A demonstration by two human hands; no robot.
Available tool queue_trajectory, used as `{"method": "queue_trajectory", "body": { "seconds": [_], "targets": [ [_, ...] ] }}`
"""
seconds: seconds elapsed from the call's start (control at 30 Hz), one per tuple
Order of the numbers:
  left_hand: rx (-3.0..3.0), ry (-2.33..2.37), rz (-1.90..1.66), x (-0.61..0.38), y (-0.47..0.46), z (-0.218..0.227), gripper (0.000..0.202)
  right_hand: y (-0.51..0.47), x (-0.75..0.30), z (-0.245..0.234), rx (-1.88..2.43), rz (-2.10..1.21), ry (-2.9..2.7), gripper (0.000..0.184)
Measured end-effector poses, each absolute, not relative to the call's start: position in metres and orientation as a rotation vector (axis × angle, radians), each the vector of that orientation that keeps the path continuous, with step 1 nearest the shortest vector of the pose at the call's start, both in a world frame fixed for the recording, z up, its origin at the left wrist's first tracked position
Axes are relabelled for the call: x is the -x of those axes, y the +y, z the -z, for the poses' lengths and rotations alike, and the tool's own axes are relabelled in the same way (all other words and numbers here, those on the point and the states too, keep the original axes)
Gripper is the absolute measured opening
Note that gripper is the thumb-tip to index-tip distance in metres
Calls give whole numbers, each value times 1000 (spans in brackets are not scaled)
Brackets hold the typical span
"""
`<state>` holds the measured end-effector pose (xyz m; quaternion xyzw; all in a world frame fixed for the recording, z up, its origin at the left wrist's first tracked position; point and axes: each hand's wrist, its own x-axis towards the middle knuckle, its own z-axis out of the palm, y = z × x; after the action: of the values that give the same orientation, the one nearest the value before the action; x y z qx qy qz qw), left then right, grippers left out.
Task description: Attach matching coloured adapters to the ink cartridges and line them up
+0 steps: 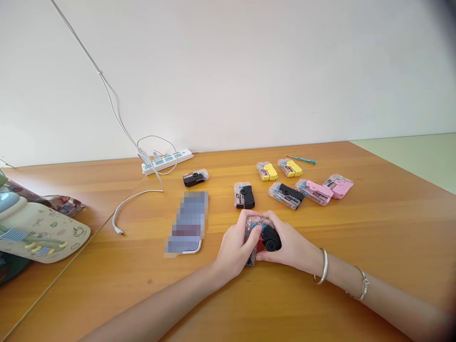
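A small gadget with a clear plastic body and a black part point(271, 239) bearing a round knob is between my two hands, low over the table. My left hand point(232, 247) closes on its clear side, thumb pressed on top. Around the black part curl the fingers of my right hand point(292, 243), which wears bangles at the wrist. A bit of red shows between the halves; the underside is hidden. Just beyond lies a similar black gadget point(245, 195), with another black one point(286, 195) to its right.
Two pink gadgets point(315, 191), two yellow ones point(268, 171) and a further black one point(195, 177) lie farther back. A thin blue-handled screwdriver point(302, 159) rests behind them. Left are a phone point(190, 223), a white cable point(137, 194), a power strip point(167, 161) and a patterned bottle point(46, 225).
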<state>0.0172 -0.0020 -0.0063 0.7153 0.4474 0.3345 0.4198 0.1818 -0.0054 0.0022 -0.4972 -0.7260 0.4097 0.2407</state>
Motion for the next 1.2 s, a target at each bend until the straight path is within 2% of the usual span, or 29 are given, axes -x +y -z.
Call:
{"method": "queue_trajectory", "body": {
  "seconds": [0.67, 1.07, 1.13, 1.2],
  "targets": [
    [-1832, 1137, -775, -17, -5, 3, 21, -9, -180, -13, 1554, -1042, -2061, 62],
    [-1794, 1095, -802, -17, -3, 5, 22, -6, -184, -1, 1346, -1075, -2046, 67],
    [-1798, 1096, -804, -18, -4, 5, 23, -6, -186, 1, 1231, -1092, -2042, 59],
    [-1792, 1103, -803, -18, -4, 4, 24, -7, -187, 1, 1170, -1108, -2026, 43]
  ]
}}
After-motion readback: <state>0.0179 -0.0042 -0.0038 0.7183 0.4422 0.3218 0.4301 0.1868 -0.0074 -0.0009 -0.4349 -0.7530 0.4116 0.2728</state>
